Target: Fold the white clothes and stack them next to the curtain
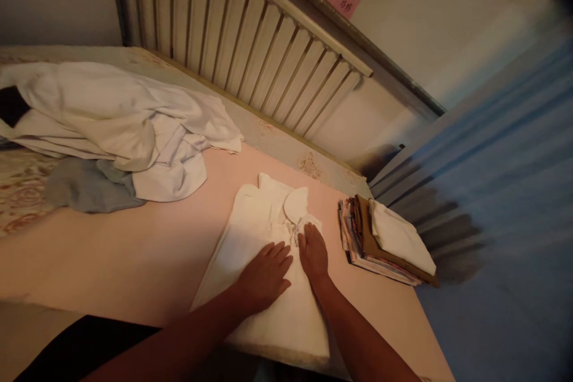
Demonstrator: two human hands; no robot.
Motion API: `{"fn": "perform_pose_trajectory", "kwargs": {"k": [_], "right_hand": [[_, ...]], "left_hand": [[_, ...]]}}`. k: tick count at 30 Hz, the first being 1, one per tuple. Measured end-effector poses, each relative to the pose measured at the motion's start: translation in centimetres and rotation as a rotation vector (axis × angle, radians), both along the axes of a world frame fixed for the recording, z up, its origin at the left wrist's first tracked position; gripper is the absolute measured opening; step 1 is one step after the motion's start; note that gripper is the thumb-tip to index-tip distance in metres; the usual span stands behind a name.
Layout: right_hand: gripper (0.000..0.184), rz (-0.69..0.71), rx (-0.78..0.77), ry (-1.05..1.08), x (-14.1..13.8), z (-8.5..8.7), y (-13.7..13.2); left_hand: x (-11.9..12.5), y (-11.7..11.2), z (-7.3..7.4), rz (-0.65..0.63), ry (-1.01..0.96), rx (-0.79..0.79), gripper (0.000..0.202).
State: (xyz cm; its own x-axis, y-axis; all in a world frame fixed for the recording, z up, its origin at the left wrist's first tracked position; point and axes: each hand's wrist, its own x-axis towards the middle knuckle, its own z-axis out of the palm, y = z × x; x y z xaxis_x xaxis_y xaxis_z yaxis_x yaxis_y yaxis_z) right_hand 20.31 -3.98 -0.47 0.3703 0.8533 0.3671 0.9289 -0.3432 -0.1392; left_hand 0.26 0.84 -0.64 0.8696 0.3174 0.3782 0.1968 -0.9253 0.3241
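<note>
A white garment [250, 239] lies partly folded on the pink bed sheet [134, 262], its collar end pointing away from me. My left hand [266, 274] rests flat on the middle of the cloth, fingers stretched out. Beside it, my right hand [313, 253] presses flat on the garment just below the collar, fingers together and extended. Neither hand holds anything.
A heap of unfolded white and grey clothes [116, 131] covers the bed's far left. A stack of folded clothes [387, 242] sits at the right edge of the bed. A slatted headboard [250, 42] runs behind. A blue curtain [505, 191] hangs at the right.
</note>
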Motion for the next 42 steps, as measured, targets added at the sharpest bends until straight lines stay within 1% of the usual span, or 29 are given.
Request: {"fn": "perform_pose_trajectory", "kwargs": {"k": [5, 10, 15, 17, 19, 22, 25, 26, 28, 31, 33, 35, 37, 42], "right_hand": [[0.051, 0.005, -0.004, -0.011, 0.0, 0.1, 0.0], [0.052, 0.012, -0.003, -0.038, 0.3, -0.4, 0.0], [0.052, 0.016, 0.009, -0.037, 0.5, -0.8, 0.0], [0.051, 0.025, 0.027, -0.006, 0.7, -0.9, 0.0], [0.051, 0.034, 0.042, 0.070, 1.0, -0.7, 0.0], [0.051, 0.030, 0.065, 0.190, 1.5, 0.1, -0.2], [0.051, 0.033, 0.104, 0.216, 1.1, 1.3, -1.5], [0.051, 0.062, 0.116, 0.207, 0.8, 1.7, -2.2], [0.050, 0.175, 0.114, 0.162, -0.3, 2.2, -4.1], [0.051, 0.370, 0.043, 0.077, -2.0, 2.1, -7.3], [0.052, 0.431, -0.008, 0.049, -2.9, 1.5, -9.3], [0.053, 0.445, -0.030, 0.032, -3.4, 0.7, -10.7], [0.053, 0.430, -0.028, 0.026, -3.5, 0.2, -11.3], [0.055, 0.411, 0.036, 0.045, -3.4, 0.2, -11.8]], "left_hand": [[0.1, 0.0, -0.1, -0.001, 0.003, 0.018, 0.050], [0.0, 0.0, -0.1, 0.007, -0.015, 0.027, 0.048], [0.1, 0.0, -0.5, 0.003, -0.012, 0.040, 0.049], [0.0, 0.0, -0.6, 0.003, -0.009, 0.041, 0.049], [0.0, 0.0, -0.5, 0.003, 0.001, 0.037, 0.050], [-0.1, -0.1, -0.3, 0.015, 0.029, 0.037, 0.050], [-0.2, -0.3, 0.0, 0.030, 0.052, 0.067, 0.049], [-0.2, -0.4, 0.1, 0.035, 0.055, 0.081, 0.048], [-0.2, -0.5, 0.1, 0.047, 0.051, 0.105, 0.047], [-0.2, -0.6, -0.1, 0.050, 0.049, 0.136, 0.047], [-0.1, -0.6, -0.2, 0.048, 0.056, 0.160, 0.047], [-0.1, -0.5, -0.4, 0.049, 0.058, 0.181, 0.047], [-0.1, -0.5, -0.4, 0.058, 0.051, 0.191, 0.048], [-0.7, -0.5, -0.2, 0.086, 0.057, 0.207, 0.049]]}}
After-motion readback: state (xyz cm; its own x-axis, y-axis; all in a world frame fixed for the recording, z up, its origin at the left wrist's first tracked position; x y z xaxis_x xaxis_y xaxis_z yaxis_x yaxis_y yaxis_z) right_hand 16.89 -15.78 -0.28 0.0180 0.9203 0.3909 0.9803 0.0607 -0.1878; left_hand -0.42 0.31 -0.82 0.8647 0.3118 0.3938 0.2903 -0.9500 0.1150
